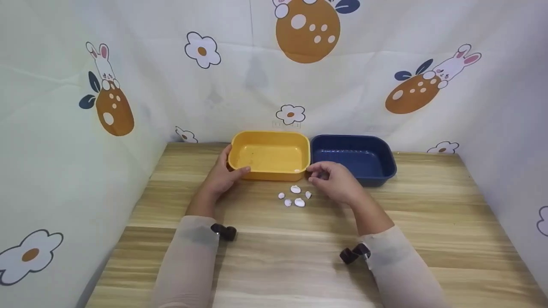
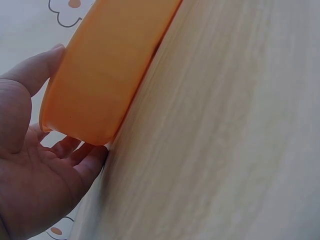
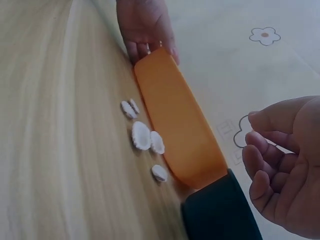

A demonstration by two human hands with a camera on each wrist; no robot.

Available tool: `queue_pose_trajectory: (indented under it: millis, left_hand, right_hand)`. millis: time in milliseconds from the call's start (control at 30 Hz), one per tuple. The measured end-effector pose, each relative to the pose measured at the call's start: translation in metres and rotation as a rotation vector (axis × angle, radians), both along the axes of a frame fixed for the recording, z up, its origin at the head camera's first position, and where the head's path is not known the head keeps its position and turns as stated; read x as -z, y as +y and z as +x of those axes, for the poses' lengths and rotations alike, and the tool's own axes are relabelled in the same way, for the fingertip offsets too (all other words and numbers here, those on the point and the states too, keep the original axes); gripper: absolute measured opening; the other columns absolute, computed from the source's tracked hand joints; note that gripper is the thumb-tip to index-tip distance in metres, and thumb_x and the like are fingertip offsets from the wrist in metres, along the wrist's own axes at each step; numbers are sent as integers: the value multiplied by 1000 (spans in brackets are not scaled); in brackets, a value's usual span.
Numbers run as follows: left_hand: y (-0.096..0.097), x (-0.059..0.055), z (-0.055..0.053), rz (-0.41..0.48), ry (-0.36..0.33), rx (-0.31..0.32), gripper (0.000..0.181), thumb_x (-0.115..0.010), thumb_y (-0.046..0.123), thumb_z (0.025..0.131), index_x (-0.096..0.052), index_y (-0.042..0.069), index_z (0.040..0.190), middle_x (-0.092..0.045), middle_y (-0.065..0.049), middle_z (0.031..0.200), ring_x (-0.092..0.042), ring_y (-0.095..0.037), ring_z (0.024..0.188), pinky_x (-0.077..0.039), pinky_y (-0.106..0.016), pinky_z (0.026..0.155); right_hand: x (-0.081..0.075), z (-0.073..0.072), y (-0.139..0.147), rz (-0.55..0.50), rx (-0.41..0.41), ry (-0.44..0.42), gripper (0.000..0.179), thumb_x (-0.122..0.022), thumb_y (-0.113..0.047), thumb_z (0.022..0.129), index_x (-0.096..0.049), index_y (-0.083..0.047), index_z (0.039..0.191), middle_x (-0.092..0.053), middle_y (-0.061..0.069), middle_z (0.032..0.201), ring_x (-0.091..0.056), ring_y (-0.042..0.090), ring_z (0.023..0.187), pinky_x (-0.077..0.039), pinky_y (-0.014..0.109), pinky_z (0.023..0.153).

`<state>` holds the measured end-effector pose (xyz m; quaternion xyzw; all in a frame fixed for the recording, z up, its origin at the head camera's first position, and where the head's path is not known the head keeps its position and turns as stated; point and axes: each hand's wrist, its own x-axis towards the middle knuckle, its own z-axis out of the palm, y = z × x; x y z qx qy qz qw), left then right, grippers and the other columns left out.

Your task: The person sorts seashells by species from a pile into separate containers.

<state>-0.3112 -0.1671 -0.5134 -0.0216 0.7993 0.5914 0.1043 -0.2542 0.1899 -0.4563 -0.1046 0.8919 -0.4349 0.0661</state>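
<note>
My left hand (image 1: pixel 219 175) grips the left end of a yellow plastic basin (image 1: pixel 269 176). Its thumb lies at the front rim and its fingers go round the end wall, as the left wrist view also shows. By the basin's front right corner hovers my right hand (image 1: pixel 336 182), fingers loosely bent, nothing between them in the right wrist view. A small white piece (image 1: pixel 296 170) lies inside the basin near that corner. Several white seashells (image 3: pixel 141 135) lie on the table in front of the basin.
A dark blue basin (image 1: pixel 372 164) stands against the yellow one's right side, partly behind my right hand. Both stand on a wood-grain table (image 1: pixel 274 265), close to a patterned cloth backdrop (image 1: pixel 239 94). Cloth also hangs at the left and right.
</note>
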Motion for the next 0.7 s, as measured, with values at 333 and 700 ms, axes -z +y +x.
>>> queue_pose_trajectory:
  millis: [333,700]
  left_hand:
    - [1,-2,0,-34,-5,-8,118,-87,44,88,-7,29,174,-17,-4,181,-23,-26,167,-19,-44,138]
    - [-2,1,0,-68,10,-1,127,-89,61,81,-7,29,173,-17,-4,181,-23,-26,167,-17,-44,139]
  right_hand:
    - [15,1,3,84,-80,-31,28,-74,-14,98,-76,-8,125,-75,4,104,-66,17,96,-55,30,86]
    - [30,0,1,176,-146,-69,27,-77,-16,94,-78,-9,120,-78,3,103,-69,16,96,-59,37,91]
